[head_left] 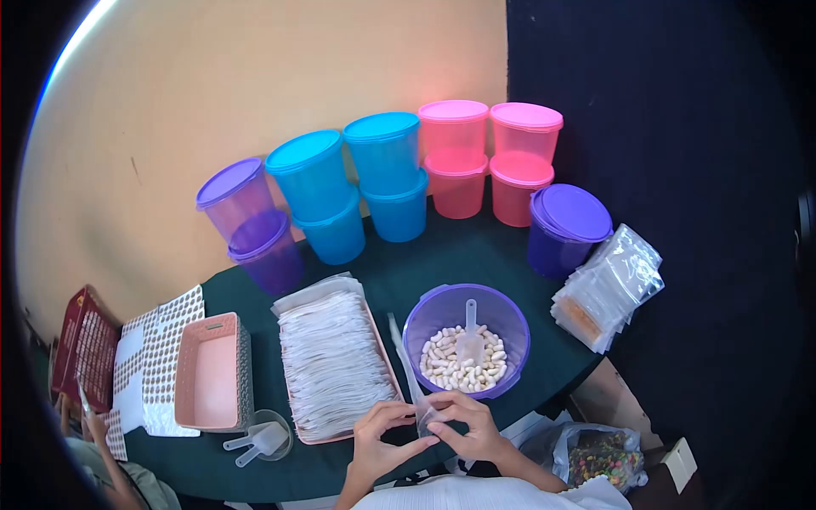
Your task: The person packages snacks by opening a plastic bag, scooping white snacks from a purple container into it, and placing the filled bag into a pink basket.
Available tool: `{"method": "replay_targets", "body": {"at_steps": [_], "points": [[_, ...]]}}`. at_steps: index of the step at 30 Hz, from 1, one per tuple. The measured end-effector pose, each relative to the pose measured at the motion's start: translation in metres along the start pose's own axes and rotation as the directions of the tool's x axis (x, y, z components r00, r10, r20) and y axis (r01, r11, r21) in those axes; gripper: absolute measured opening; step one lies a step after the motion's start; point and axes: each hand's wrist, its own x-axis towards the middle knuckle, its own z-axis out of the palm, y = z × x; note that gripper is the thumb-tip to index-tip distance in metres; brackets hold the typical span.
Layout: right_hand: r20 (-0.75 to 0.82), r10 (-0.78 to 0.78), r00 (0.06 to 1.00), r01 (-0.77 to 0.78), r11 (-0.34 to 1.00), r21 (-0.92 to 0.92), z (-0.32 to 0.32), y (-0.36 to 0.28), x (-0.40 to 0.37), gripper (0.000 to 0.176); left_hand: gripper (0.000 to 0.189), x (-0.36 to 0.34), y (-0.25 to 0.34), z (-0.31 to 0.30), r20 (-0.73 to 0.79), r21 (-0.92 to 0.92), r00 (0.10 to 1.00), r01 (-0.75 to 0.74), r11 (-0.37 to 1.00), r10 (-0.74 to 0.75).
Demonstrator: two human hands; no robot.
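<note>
My left hand (384,435) and my right hand (463,427) meet at the table's front edge, fingers pinched on a clear plastic bag (427,418) held between them. Just beyond them stands a purple bowl (518,357) of white and pale candies (442,350), with a clear scoop (470,340) in it. Left of the bowl lies a long clear plastic strip (403,353), its near end reaching my fingers. A pink tray (387,367) packed with white paper-like sachets (333,365) sits left of my hands.
Stacked purple, blue and pink tubs (327,204) line the back. Plastic bags (608,285) lie right. At left are an empty pink basket (212,374), scoops in a bowl (265,438), sticker sheets (170,357) and another person's arm (106,450). A candy bag (599,455) sits lower right.
</note>
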Motion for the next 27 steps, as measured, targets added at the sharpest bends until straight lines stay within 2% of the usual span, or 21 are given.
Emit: {"method": "replay_targets", "body": {"at_steps": [2, 3, 5, 7, 9, 10, 12, 14, 15, 17, 19, 21, 22, 24, 25, 27], "points": [[0.053, -0.002, 0.999, -0.001, 0.998, 0.067, -0.002, 0.002, 0.004, 0.008, 0.038, -0.006, -0.002, 0.009, -0.114, -0.228, 0.989, 0.064, 0.972, -0.092], [0.094, -0.005, 0.996, -0.007, 0.993, 0.121, -0.004, 0.003, 0.005, 0.008, 0.038, -0.008, -0.001, 0.011, -0.131, -0.222, 0.986, 0.074, 0.972, -0.105], [0.18, -0.047, 0.983, 0.019, 0.988, 0.156, -0.011, 0.01, 0.011, 0.012, 0.032, -0.009, 0.002, 0.014, -0.188, -0.048, 0.981, 0.046, 0.998, -0.054], [0.245, -0.089, 0.965, 0.072, 0.994, 0.078, -0.019, 0.009, 0.02, 0.019, 0.025, -0.007, 0.006, 0.022, -0.234, -0.04, 0.969, 0.07, 0.997, -0.078], [0.309, -0.116, 0.944, 0.098, 0.992, 0.075, -0.029, 0.015, 0.023, 0.024, 0.021, -0.01, 0.007, 0.029, -0.259, -0.036, 0.944, 0.203, 0.979, -0.205], [0.321, -0.061, 0.945, 0.024, 0.993, 0.119, -0.034, 0.014, 0.024, 0.023, 0.021, -0.01, 0.008, 0.034, -0.28, -0.034, 0.936, 0.213, 0.976, -0.214], [0.329, 0.011, 0.944, -0.09, 0.97, 0.225, -0.04, 0.018, 0.025, 0.026, 0.014, -0.008, 0.006, 0.045, -0.324, -0.223, 0.916, 0.17, 0.96, -0.238], [0.38, 0.003, 0.925, -0.12, 0.951, 0.284, -0.044, 0.021, 0.027, 0.028, 0.009, -0.002, 0.018, 0.056, -0.341, -0.363, 0.903, 0.128, 0.923, -0.26], [0.411, 0.001, 0.912, -0.151, 0.931, 0.333, -0.048, 0.023, 0.027, 0.03, 0.009, -0.002, 0.017, 0.062, -0.359, -0.359, 0.896, 0.127, 0.925, -0.262], [0.489, 0.014, 0.872, -0.188, 0.932, 0.31, -0.059, 0.024, 0.029, 0.034, 0.012, -0.003, 0.012, 0.074, -0.248, -0.351, 0.959, 0.041, 0.936, -0.135], [0.651, 0.041, 0.758, -0.15, 0.982, 0.112, -0.073, 0.026, 0.034, 0.035, 0.015, 0.003, 0.018, 0.081, -0.247, -0.339, 0.955, 0.075, 0.938, -0.166], [0.644, 0.002, 0.765, -0.146, 0.975, 0.17, -0.084, 0.026, 0.035, 0.034, 0.014, 0.008, 0.022, 0.088, -0.239, -0.162, 0.965, 0.074, 0.984, -0.112], [0.652, 0.033, 0.757, -0.183, 0.969, 0.164, -0.09, 0.024, 0.036, 0.033, 0.014, 0.01, 0.023, 0.093, -0.256, -0.16, 0.96, 0.075, 0.984, -0.115], [0.651, 0.083, 0.755, -0.265, 0.946, 0.186, -0.1, 0.027, 0.033, 0.03, 0.013, 0.012, 0.027, 0.103, -0.27, -0.043, 0.957, 0.101, 0.994, -0.109], [0.653, 0.08, 0.753, -0.266, 0.945, 0.191, -0.106, 0.029, 0.032, 0.03, 0.013, 0.013, 0.029, 0.108, -0.272, -0.038, 0.956, 0.105, 0.994, -0.112], [0.715, 0.115, 0.69, -0.384, 0.895, 0.227, -0.118, 0.034, 0.031, 0.031, 0.012, 0.015, 0.035, 0.117, -0.284, -0.078, 0.951, 0.101, 0.992, -0.119]]}}
